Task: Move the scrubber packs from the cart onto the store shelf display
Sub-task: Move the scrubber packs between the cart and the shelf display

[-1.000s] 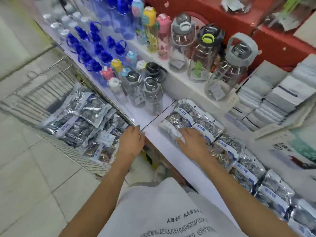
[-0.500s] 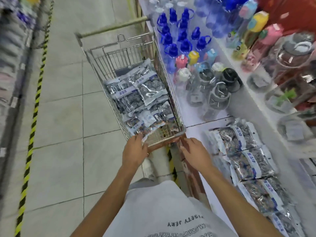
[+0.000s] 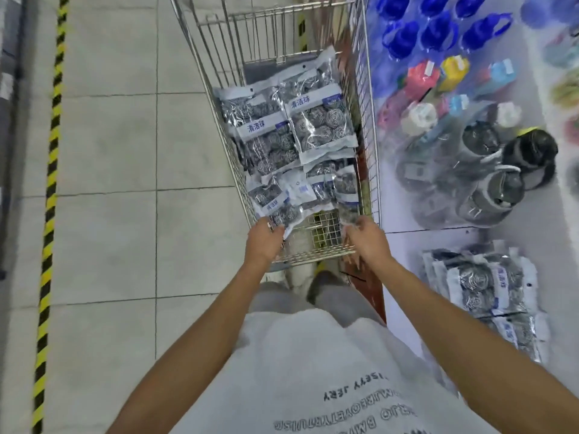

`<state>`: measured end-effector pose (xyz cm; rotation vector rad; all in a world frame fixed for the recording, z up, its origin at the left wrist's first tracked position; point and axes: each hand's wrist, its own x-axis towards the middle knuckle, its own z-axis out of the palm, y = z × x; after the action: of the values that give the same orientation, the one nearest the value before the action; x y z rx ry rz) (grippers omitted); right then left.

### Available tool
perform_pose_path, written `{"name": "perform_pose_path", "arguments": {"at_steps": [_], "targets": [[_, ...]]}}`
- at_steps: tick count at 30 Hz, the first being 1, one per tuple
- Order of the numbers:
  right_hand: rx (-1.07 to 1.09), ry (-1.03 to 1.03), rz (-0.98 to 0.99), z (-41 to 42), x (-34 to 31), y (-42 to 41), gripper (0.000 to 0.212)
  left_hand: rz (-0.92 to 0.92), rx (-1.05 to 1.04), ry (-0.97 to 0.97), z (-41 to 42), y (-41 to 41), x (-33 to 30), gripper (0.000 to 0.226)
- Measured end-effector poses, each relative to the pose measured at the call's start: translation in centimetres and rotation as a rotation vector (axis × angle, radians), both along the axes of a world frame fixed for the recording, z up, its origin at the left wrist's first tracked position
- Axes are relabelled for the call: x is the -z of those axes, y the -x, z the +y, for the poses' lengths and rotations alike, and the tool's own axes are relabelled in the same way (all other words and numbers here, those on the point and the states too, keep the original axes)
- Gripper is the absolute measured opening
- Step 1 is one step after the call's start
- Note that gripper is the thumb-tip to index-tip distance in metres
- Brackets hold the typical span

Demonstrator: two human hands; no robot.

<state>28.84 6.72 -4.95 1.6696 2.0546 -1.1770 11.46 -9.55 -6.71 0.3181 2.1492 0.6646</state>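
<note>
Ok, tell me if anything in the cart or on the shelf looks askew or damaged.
No damage shows. The scrubber packs lie in a loose, overlapping heap in the cart, tilted at different angles. Those already on the shelf overlap in a rough row. The view is blurred, so small tears would not show.

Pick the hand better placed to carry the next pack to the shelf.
Right. The right hand already grips a pack at the cart's near corner, on the shelf side. The left hand grips a pack too, but farther from the shelf.
</note>
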Motion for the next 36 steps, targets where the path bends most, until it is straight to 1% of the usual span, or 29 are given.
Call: {"name": "perform_pose_path", "arguments": {"at_steps": [2,5,9,10,12,13,16,18,20,23,24,26,28,30,33,36], "targets": [[0.052,0.042,-0.041,1.6,1.3,1.6,0.039,-0.075,-0.053,0.021,1.5,0.8,1.2,0.045],[0.123,0.113,-0.087,4.4,3.2,4.0,0.043,-0.176,-0.158,0.064,3.6,1.6,4.0,0.045],[0.156,0.108,-0.06,8.4,8.1,6.8,0.063,-0.292,-0.314,0.155,5.6,2.7,9.0,0.042],[0.188,0.105,-0.072,9.1,9.8,7.0,0.063,-0.32,-0.362,0.183,5.9,2.8,10.1,0.043],[0.208,0.113,-0.122,10.3,12.6,7.1,0.052,-0.37,-0.444,0.214,6.5,3.2,12.2,0.044],[0.204,0.116,-0.14,10.8,14.2,7.0,0.05,-0.392,-0.48,0.226,6.8,3.4,13.2,0.044],[0.169,0.055,-0.195,11.5,15.8,7.4,0.056,-0.46,-0.595,0.252,7.4,4.3,15.7,0.041],[0.168,0.036,-0.182,11.5,16.1,7.7,0.054,-0.497,-0.648,0.248,7.6,4.7,17.3,0.034],[0.173,0.04,-0.19,11.9,16.9,7.6,0.05,-0.484,-0.68,0.248,7.9,5.3,18.2,0.037],[0.112,0.05,-0.23,12.0,17.8,7.7,0.043,-0.407,-0.696,0.261,8.2,5.7,19.4,0.06],[0.087,0.054,-0.249,12.0,18.5,7.7,0.038,-0.364,-0.672,0.269,8.2,5.5,19.8,0.063],[0.053,0.074,-0.26,11.8,19.0,8.1,0.033,-0.255,-0.592,0.291,8.0,4.8,20.3,0.059],[0.026,0.075,-0.244,11.6,19.5,8.5,0.038,-0.18,-0.547,0.295,7.8,4.1,20.8,0.049],[0.016,0.072,-0.24,11.6,19.8,8.7,0.04,-0.145,-0.521,0.286,7.7,3.6,21.5,0.039],[0.077,0.105,-0.196,11.6,20.3,8.6,0.036,-0.166,-0.54,0.245,8.0,3.4,22.0,0.035],[0.151,0.114,-0.164,11.8,20.9,8.0,0.032,-0.224,-0.679,0.201,8.5,3.7,22.5,0.037]]}}
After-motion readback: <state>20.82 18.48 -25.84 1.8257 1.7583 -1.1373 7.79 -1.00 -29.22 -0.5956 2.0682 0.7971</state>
